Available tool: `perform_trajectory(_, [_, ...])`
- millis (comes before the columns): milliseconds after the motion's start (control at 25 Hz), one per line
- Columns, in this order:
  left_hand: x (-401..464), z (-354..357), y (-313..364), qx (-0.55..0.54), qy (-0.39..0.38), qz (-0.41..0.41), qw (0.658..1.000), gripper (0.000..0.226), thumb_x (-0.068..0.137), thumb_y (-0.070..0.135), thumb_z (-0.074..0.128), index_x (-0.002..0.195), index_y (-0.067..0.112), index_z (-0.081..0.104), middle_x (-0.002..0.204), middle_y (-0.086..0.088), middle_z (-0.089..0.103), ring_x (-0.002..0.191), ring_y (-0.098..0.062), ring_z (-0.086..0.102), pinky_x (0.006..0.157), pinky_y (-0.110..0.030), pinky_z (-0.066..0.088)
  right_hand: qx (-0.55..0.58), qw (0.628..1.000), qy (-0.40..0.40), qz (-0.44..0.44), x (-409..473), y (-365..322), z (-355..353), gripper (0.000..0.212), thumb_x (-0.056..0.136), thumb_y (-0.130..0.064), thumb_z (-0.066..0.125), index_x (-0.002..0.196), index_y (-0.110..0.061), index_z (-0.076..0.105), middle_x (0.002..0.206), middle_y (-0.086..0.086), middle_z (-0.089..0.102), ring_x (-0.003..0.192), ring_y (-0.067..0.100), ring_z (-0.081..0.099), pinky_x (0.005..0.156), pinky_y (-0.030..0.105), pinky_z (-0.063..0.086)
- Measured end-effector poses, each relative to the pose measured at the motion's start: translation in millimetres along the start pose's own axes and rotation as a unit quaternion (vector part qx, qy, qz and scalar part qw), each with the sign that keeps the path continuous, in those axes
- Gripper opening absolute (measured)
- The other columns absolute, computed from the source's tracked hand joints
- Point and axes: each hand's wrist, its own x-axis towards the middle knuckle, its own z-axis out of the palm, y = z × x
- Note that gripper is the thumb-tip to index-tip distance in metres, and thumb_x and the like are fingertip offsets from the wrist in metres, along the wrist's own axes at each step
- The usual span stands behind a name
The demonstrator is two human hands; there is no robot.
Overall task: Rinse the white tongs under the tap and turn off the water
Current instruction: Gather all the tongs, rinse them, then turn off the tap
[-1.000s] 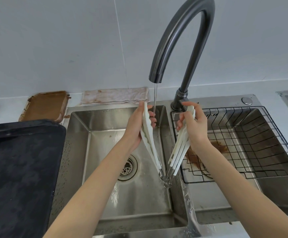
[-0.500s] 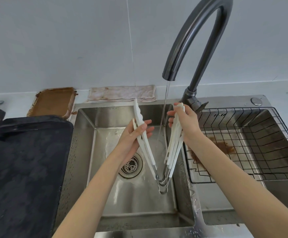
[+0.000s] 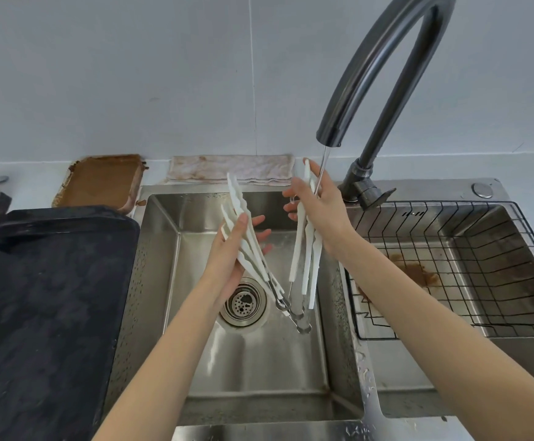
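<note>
The white tongs [image 3: 303,249] hang spread in a V over the left sink basin [image 3: 259,370], metal hinge end down near the drain. My left hand [image 3: 233,249] holds the left white arm, thumb across it and fingers straight behind. My right hand [image 3: 316,205] grips the right arm near its top. A thin stream of water falls from the dark curved tap [image 3: 370,74] onto my right hand and that arm of the tongs. The tap's lever [image 3: 373,194] sits at its base, just right of my right hand.
A black wire rack [image 3: 469,265] fills the right basin, with brown residue under it. A large dark tray [image 3: 42,307] lies on the left counter. A brown-stained dish [image 3: 100,178] and a stained cloth [image 3: 230,168] lie behind the sink.
The right arm of the tongs has shifted under the stream, which earlier fell between the two arms. The view has drifted left, so the tap sits further right.
</note>
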Motion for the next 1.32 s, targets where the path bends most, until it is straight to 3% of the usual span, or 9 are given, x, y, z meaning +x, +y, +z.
perform_trajectory(160, [-3,-2,5,-0.003,-0.022,0.01,1.0,0.016,0.092,0.012,0.051,0.106,0.02,0.054,0.103,0.0,0.069,0.073,-0.013,0.069,0.069,-0.033,0.061,0.062,0.998,0.01,0.027,4,1,1,0.041,0.096,-0.03,0.047,0.134,-0.018,0.04,0.081,-0.004,0.063,0.064,0.012,0.062,0.06,0.019,0.057])
perform_trajectory(360, [-10,-1,-12,0.007,-0.042,-0.024,0.999,0.024,0.092,0.006,0.048,0.111,0.018,0.056,0.075,0.007,0.075,0.058,-0.007,0.067,0.06,-0.024,0.059,0.123,0.99,0.049,0.05,11,3,-1,0.031,0.097,-0.029,0.044,0.124,-0.013,0.047,0.09,-0.003,0.064,0.08,0.017,0.067,0.078,0.03,0.057])
perform_trajectory(480, [-8,-1,-15,0.006,-0.049,-0.02,0.999,0.023,0.094,0.01,0.047,0.107,0.025,0.058,0.072,0.008,0.074,0.059,-0.005,0.066,0.067,-0.025,0.06,0.109,0.993,0.023,0.034,10,0,-4,0.019,0.094,-0.026,0.052,0.112,-0.021,0.048,0.093,-0.001,0.066,0.082,0.017,0.068,0.082,0.031,0.057])
perform_trajectory(600, [-5,-3,-16,0.01,-0.042,-0.009,0.999,0.023,0.094,0.011,0.047,0.108,0.026,0.058,0.066,0.009,0.069,0.057,-0.004,0.06,0.07,-0.024,0.056,0.067,0.997,-0.018,0.047,6,3,-7,0.031,0.088,-0.019,0.061,0.115,-0.02,0.045,0.099,0.005,0.064,0.08,0.015,0.068,0.078,0.029,0.058])
perform_trajectory(760, [-3,-4,-22,-0.039,-0.027,-0.039,0.998,0.017,0.096,0.017,0.045,0.108,0.021,0.055,0.056,0.008,0.054,0.042,-0.003,0.042,0.044,-0.013,0.04,0.033,0.997,-0.053,0.055,2,-1,-7,0.021,0.087,-0.019,0.063,0.102,-0.015,0.05,0.075,0.002,0.06,0.064,0.014,0.063,0.072,0.03,0.058])
perform_trajectory(880, [2,3,-25,-0.075,-0.004,-0.096,0.993,0.014,0.095,0.029,0.046,0.096,0.018,0.054,0.045,0.008,0.046,0.032,-0.001,0.034,0.033,-0.011,0.03,0.038,0.995,-0.074,0.064,4,-11,-6,0.015,0.085,-0.027,0.065,0.086,-0.017,0.053,0.06,0.0,0.061,0.056,0.014,0.061,0.067,0.031,0.055])
perform_trajectory(1000, [6,11,-28,-0.063,-0.023,-0.176,0.982,0.034,0.091,0.044,0.047,0.075,0.015,0.056,0.035,0.006,0.039,0.028,-0.002,0.032,0.029,-0.013,0.029,0.095,0.984,-0.121,0.084,5,-20,-10,0.005,0.088,-0.02,0.061,0.088,-0.018,0.058,0.061,-0.003,0.068,0.055,0.011,0.067,0.06,0.026,0.058])
perform_trajectory(1160, [10,29,-30,-0.018,-0.045,-0.205,0.977,0.042,0.088,0.052,0.046,0.076,0.015,0.059,0.032,0.007,0.038,0.025,-0.004,0.034,0.03,-0.013,0.03,0.181,0.967,-0.15,0.098,6,-27,-30,0.009,0.091,-0.008,0.054,0.097,-0.012,0.059,0.079,0.001,0.071,0.062,0.011,0.07,0.061,0.025,0.059])
perform_trajectory(1320, [10,39,-33,-0.022,-0.069,-0.217,0.973,0.054,0.088,0.057,0.042,0.052,0.018,0.055,0.031,0.007,0.033,0.025,-0.001,0.028,0.034,-0.012,0.02,0.213,0.959,-0.154,0.109,5,-27,-49,0.032,0.097,-0.028,0.042,0.116,-0.007,0.056,0.099,0.006,0.068,0.08,0.013,0.071,0.072,0.026,0.059])
